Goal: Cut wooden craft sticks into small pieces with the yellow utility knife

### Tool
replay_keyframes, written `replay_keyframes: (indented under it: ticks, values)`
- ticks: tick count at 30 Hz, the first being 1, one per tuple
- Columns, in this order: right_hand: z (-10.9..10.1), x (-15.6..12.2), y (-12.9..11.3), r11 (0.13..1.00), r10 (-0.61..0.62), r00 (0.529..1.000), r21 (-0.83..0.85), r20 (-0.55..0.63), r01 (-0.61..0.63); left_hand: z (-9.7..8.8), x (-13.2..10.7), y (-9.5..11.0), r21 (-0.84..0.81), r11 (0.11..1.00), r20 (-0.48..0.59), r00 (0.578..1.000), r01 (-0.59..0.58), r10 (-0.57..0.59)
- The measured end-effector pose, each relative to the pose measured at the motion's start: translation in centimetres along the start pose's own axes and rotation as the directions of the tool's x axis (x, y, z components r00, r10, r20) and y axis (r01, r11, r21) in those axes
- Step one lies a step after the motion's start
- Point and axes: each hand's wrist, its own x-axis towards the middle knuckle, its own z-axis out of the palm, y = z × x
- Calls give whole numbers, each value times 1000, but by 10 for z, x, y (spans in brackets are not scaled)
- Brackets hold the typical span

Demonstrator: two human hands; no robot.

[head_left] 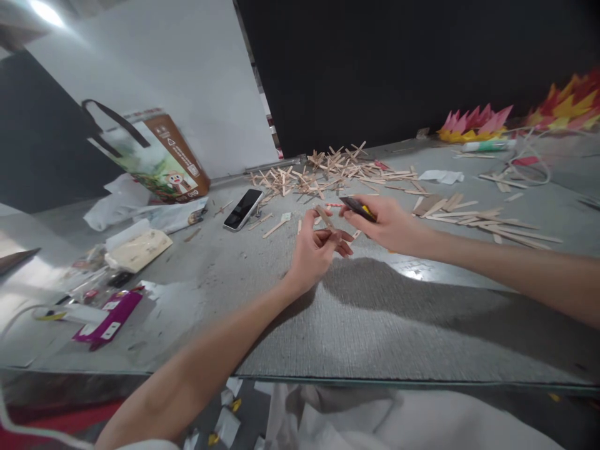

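Note:
My left hand (pixel 315 250) is closed, with a flat wooden craft stick (pixel 324 217) pinched between its fingers and slanting up over the table. Just right of it, my right hand (pixel 387 225) is wrapped round a black and yellow utility knife (pixel 359 208). The knife's front end points left toward the stick, and a small red-and-white strip shows by it; whether the two touch I cannot tell. Beyond both hands lies a loose heap of craft sticks (pixel 323 175). A phone (pixel 242 209) rests to the left of my left hand.
More sticks (pixel 478 219) lie spread at the right. Folded pink and yellow paper pieces (pixel 475 125), a glue-like tube (pixel 490 146) and a white cable stand behind them. On the left are a printed carrier bag (pixel 164 159), plastic wrappers and a purple box (pixel 110 317). The table edge runs in front.

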Motion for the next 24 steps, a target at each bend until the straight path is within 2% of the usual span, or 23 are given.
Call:
replay_keyframes:
  ticks: [4,6,9,12,14,18,24]
  values:
    - [-11,-2,-5,987,32,989,-163,142,-9,-4,1,3,31,1000,-63,998,-4,5]
    - [-13,-5,-8,960,10,985,-276,171,38,-5,1,3,37,999,-79,997,-6,9]
    - [-10,-7,-9,898,-146,975,-392,167,201,-4,0,4,53,999,-87,996,-14,18]
    - [-3,-8,-6,832,-323,930,-415,177,368,-4,-1,4,87,996,-88,996,-5,13]
    - [0,-7,-4,802,-379,907,-424,181,420,-4,-2,3,100,995,-80,997,2,6]
    - [1,-8,0,796,-390,902,-424,184,431,-4,-3,1,123,992,-81,997,6,4]
    - [1,-10,-1,786,-332,920,-478,209,392,-2,-4,0,172,985,-75,997,17,-4]
